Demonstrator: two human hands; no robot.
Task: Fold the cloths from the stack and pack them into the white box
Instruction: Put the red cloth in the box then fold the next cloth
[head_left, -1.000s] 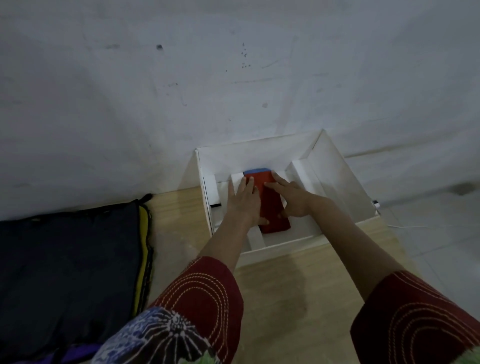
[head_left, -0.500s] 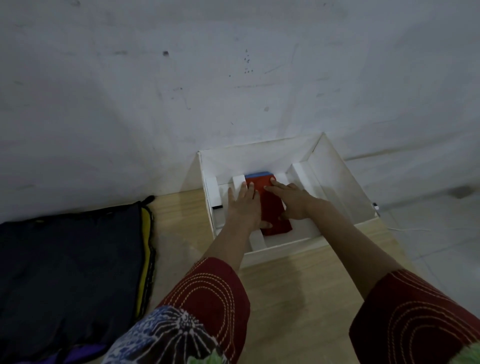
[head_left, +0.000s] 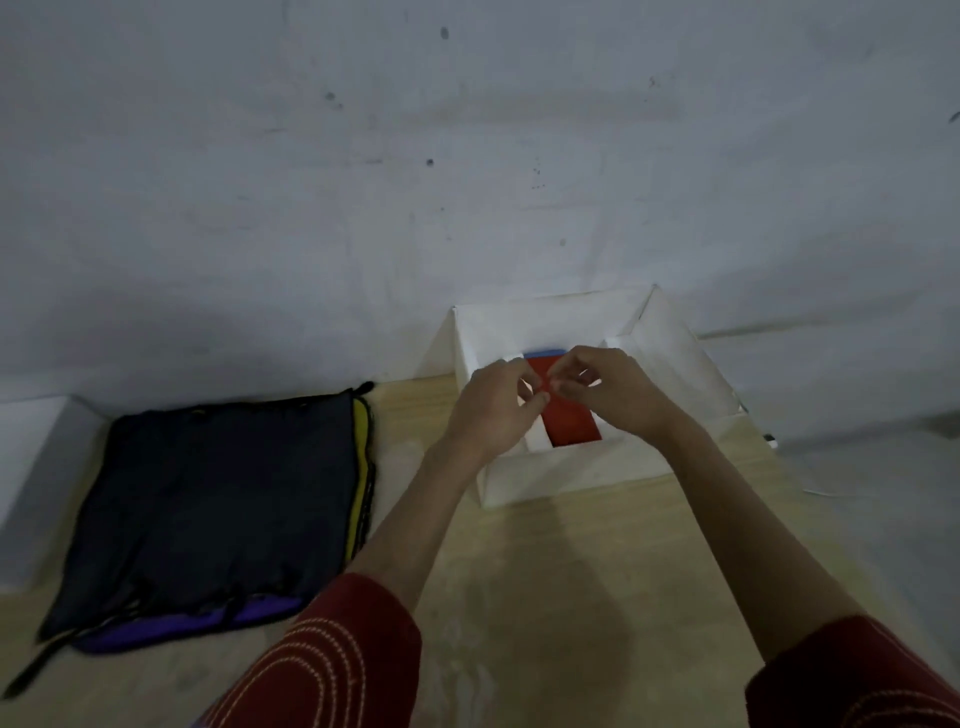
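Both your hands hovered over the white box (head_left: 561, 473), fingertips almost meeting above the folded red cloth (head_left: 571, 426). Your left hand (head_left: 493, 410) had its fingers (head_left: 537, 399) curled in, thumb close to forefinger. Your right hand (head_left: 618, 395) curled the same way, and through the blur I could not tell whether either pinched the cloth or held nothing. The red cloth lay flat inside the box beside a white divider (head_left: 535, 441), with a blue cloth (head_left: 543, 354) showing under its far end. The box sat on the wooden surface (head_left: 519, 597), close to the grey wall (head_left: 467, 156). Off to your left lay the stack (head_left: 218, 504), 1 dark cloth on top, yellow and purple edges peeking out beneath
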